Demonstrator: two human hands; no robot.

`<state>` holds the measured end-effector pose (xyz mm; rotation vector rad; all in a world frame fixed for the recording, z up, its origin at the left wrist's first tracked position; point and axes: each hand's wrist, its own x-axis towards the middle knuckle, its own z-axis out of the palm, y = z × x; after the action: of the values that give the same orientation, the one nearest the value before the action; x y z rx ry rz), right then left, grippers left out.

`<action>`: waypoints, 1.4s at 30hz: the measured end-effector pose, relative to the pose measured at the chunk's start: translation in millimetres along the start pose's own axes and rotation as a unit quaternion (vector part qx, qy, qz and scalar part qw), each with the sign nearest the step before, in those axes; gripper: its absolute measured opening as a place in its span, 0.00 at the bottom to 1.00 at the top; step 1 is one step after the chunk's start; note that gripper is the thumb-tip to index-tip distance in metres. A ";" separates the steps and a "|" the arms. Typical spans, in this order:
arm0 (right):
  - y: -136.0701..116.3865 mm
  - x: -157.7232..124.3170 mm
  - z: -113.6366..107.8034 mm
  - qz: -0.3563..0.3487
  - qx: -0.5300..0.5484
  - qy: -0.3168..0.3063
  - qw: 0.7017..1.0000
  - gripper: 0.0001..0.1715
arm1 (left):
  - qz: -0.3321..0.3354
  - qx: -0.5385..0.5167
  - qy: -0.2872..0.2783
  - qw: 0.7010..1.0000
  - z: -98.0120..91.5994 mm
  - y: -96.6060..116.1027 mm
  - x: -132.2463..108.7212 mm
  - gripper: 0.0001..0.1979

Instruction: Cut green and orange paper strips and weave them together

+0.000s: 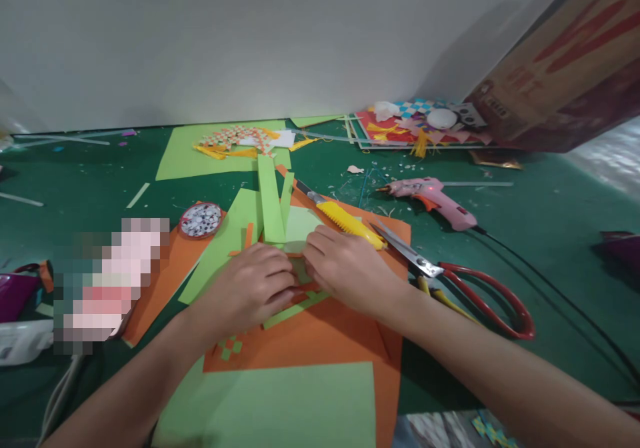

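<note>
My left hand [255, 281] and my right hand [345, 261] work close together over orange and green paper. Between their fingertips runs a thin orange paper strip [296, 255], which both hands pinch. Below the fingers, a green paper strip [297, 309] lies slantwise across the orange sheet [325, 341]; my left fingers partly cover its upper side. Wider green strips [273, 201] extend away from me just beyond the hands. A small woven green-and-orange checkered piece [230, 348] rests nearer me, left of centre. The fingertips are partly hidden by the knuckles.
Right of my hands lie a yellow utility knife [347, 220], red-handled scissors [430, 268] and a pink glue gun [435, 198] with a trailing cord. A round container of googly eyes [201, 220] sits left. Woven paper ornaments [235, 143] lie at the back, before a white wall.
</note>
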<state>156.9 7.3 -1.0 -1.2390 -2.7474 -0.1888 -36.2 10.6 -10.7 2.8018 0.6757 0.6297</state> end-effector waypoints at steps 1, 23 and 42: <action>0.0 0.1 0.8 0.004 0.001 0.004 1.000 0.12 | 0.000 0.000 -0.001 1.000 -0.1 -0.1 -0.1 0.12; -2.4 -4.0 -6.9 0.167 0.244 0.250 0.922 0.08 | -0.228 -0.180 0.001 0.957 -12.1 9.9 7.7 0.14; -12.2 -7.2 -0.1 -0.154 0.243 0.143 0.947 0.12 | -0.444 -0.390 0.106 0.800 -11.4 6.0 11.8 0.23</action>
<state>152.5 -6.0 -2.9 -0.6018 -2.4955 0.2509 -29.5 11.9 5.4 1.4309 1.2709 0.7604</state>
